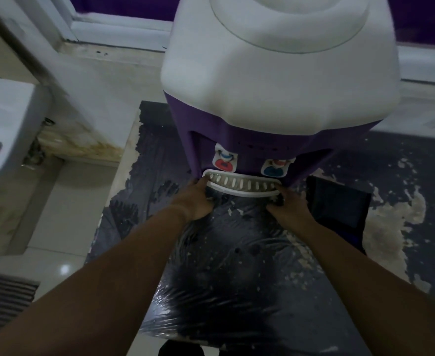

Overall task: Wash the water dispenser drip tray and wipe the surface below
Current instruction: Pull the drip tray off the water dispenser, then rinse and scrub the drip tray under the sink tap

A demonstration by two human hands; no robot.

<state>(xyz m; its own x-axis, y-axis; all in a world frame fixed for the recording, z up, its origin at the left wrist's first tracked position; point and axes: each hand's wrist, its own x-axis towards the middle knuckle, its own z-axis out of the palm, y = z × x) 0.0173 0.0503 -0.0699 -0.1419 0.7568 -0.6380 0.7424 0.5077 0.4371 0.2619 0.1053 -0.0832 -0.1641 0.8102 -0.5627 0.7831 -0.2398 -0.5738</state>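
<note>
A white and purple water dispenser (280, 73) stands on a dark, plastic-covered surface (237, 265) with flaking patches. Its white slotted drip tray (242, 187) sits at the foot of the dispenser, below the two taps (225, 160). My left hand (198, 199) grips the tray's left end, thumb on its rim. At the tray's right end my right hand (288, 204) holds on, fingers curled under the edge. Whether the tray is seated in its slot or partly pulled out I cannot tell.
A white washbasin (3, 134) juts out at the left over pale floor tiles. A dark square object (339, 209) lies right of my right hand. A window sill (124, 32) runs behind the dispenser. A striped mat (3, 299) lies at lower left.
</note>
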